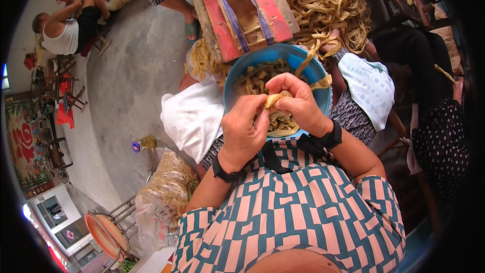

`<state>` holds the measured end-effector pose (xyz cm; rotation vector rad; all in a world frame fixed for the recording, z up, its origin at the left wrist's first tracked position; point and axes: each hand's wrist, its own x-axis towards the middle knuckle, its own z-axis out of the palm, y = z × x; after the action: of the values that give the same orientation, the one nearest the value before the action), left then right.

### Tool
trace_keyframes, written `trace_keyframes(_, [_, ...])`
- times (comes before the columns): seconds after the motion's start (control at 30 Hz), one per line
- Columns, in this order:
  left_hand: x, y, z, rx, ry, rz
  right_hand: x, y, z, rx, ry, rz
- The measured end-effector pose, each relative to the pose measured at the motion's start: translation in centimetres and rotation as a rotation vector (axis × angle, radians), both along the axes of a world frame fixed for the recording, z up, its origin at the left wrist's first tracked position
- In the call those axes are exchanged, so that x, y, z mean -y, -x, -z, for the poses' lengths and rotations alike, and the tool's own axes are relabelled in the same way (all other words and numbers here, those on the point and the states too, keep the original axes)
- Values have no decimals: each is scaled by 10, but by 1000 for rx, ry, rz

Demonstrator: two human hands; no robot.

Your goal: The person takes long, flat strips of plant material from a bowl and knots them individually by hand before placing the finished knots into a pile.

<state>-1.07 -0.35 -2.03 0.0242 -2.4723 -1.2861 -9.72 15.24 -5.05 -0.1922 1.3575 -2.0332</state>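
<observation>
Between the fingertips of both hands is a strip of tan dried plant material (pixel 273 100), folded or wound into a small bundle. My left hand (pixel 245 127) pinches its left end with thumb and forefinger. My right hand (pixel 299 100) grips the other end, and a loose tail of strip (pixel 321 82) trails out to the right. Both hands are above a blue plastic basin (pixel 232 79) in my lap. Many small folded tan pieces (pixel 282 123) lie inside it. Another long strip hangs over the basin's far rim.
A red board (pixel 212 15) with a wooden jig (pixel 248 21) stands beyond the basin. At its right is a heap of long strips (pixel 329 7). A filled plastic bag (pixel 170 185) and a jar (pixel 144 143) are at left. Other people sit nearby, one in a white top (pixel 62 36).
</observation>
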Motion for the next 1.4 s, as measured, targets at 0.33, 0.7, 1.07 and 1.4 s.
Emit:
trace_keyframes(0.33, [11,0,11,331,-866,1,-12,-12,-14,83,78,-142])
trace_keyframes(0.7, [11,-3,3,119,-48,255,-11,-11,3,-516,-187,-43])
trace_keyframes(1.07, [26,-13,-3,533,-1358,102,-51,1,-13,-501,-273,-243])
trace_keyframes(1.4, [44,0,13,553,-981,115,-54,5,0,-708,-346,-350])
